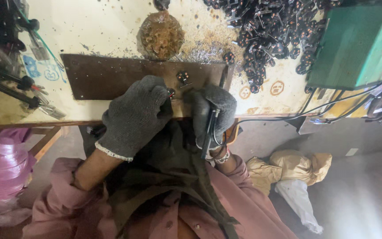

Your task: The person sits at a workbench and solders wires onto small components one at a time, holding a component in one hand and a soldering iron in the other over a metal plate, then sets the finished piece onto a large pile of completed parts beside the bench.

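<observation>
your gloved left hand (134,116) pinches one small black part with a red tip (171,93) at the near edge of the brown plate (111,75). your gloved right hand (213,113) is clamped around one black soldering iron (210,132), its tip just beside that part. one more black part (182,77) lies alone on the plate. beyond it sits one round clear bag of brownish scrap (161,35). a heap of black parts (270,35), too many to count, spreads right, beside one green box (354,44).
</observation>
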{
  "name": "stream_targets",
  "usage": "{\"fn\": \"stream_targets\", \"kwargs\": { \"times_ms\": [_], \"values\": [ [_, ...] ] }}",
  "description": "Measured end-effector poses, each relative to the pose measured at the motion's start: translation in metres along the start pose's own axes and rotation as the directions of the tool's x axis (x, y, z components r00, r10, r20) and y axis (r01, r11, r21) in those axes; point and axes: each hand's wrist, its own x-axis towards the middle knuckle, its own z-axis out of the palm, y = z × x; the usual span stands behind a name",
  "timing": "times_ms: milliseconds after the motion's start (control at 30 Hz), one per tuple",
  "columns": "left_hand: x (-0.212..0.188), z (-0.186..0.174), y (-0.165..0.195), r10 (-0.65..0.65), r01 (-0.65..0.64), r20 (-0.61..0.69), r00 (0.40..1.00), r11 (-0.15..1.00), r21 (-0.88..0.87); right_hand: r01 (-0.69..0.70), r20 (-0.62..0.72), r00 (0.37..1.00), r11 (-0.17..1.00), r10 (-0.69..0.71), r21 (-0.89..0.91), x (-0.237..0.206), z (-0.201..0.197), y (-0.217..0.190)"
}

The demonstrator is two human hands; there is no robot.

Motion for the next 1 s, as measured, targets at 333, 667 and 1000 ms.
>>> {"fn": "stream_targets", "kwargs": {
  "times_ms": [333, 667, 1000],
  "values": [
    [-0.056, -0.027, -0.012, 0.018, 0.023, -0.137, 0.99, 0.955, 0.296, 0.097, -0.11, 0.989, 0.995, -0.094, 0.016, 0.013, 0.011, -0.019],
    [0.09, -0.104, 0.077, 0.545, -0.165, -0.394, 0.74, 0.715, 0.679, -0.102, -0.193, 0.973, 0.987, 0.125, 0.123, 0.002, 0.008, -0.021],
    [0.069, -0.134, -0.074, -0.17, 0.363, -0.418, 0.893, 0.82, 0.443, 0.092, -0.064, 0.994, 0.995, -0.089, 0.042, 0.025, 0.012, -0.028]
  ]
}}
